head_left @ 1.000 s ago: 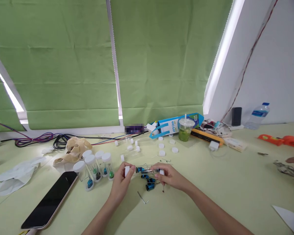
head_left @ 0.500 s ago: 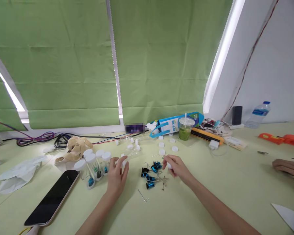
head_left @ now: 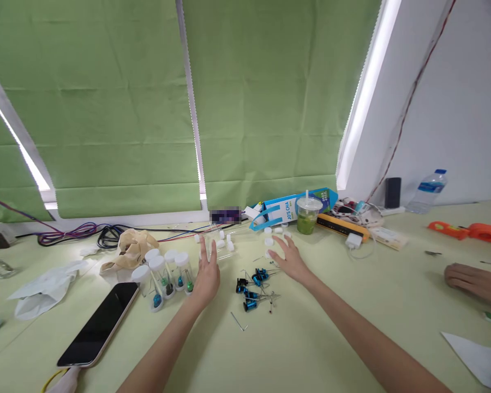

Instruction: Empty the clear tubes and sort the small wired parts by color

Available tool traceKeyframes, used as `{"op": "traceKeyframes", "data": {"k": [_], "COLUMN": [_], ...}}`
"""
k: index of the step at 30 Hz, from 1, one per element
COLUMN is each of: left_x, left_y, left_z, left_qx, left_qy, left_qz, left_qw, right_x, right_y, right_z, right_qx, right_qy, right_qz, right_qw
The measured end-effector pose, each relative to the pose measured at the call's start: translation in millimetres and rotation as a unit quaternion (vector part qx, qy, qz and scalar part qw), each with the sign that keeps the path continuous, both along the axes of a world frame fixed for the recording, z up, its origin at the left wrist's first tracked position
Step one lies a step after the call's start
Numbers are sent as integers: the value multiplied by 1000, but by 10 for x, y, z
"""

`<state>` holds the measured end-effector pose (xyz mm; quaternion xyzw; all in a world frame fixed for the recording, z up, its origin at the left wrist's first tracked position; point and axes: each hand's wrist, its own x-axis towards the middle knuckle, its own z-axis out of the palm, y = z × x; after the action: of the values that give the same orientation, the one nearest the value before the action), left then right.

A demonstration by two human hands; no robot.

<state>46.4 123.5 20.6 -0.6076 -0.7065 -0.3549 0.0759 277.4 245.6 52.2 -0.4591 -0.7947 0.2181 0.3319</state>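
We see plain green blinds (head_left: 270, 109) above a pale yellow-green table (head_left: 311, 338), where blue capacitors (head_left: 251, 289) lie in the middle, clear white-lidded vials (head_left: 167, 270) to their left and loose white caps (head_left: 269, 242) just beyond. A black phone (head_left: 100, 325) lies near left, and a blue carton (head_left: 282, 210) with white lettering stands far, beside a clear cup (head_left: 306, 218) of green drink. Purple, red and black cables (head_left: 65, 236) run far left; orange tools (head_left: 470, 232) lie far right.
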Motion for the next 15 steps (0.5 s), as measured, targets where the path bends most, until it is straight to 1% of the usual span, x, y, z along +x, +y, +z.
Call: {"op": "traceKeyframes", "data": {"k": [1, 3, 5, 7, 8, 10, 11, 13, 15], "left_x": [2, 13, 38, 72, 89, 113, 118, 104, 59], "left_y": [15, 24, -7, -81, -132, -249, -307, -406, -472], "left_z": [27, 78, 132, 191, 218, 254, 261, 256, 240], "left_qx": [-16, -35, -29, 9, 37, 97, 129, 179, 198], "left_qy": [15, 47, 66, 91, 110, 159, 178, 189, 175], "left_qz": [13, 45, 66, 57, 46, 39, 59, 132, 205], "left_qw": [1000, 997, 995, 994, 992, 982, 974, 956, 942], "right_x": [-8, -14, -19, -40, -62, -132, -178, -278, -369], "right_y": [-120, -380, -620, -793, -848, -899, -901, -880, -847], "right_z": [-48, -140, -218, -285, -314, -359, -373, -385, -379], "right_qx": [-4, -8, 9, 21, 22, 26, 29, 42, 54], "right_qy": [-18, -103, -151, -188, -203, -221, -225, -225, -217], "right_qz": [16, 68, 133, 185, 200, 207, 205, 201, 216], "right_qw": [1000, 992, 979, 964, 958, 953, 952, 953, 950]}}
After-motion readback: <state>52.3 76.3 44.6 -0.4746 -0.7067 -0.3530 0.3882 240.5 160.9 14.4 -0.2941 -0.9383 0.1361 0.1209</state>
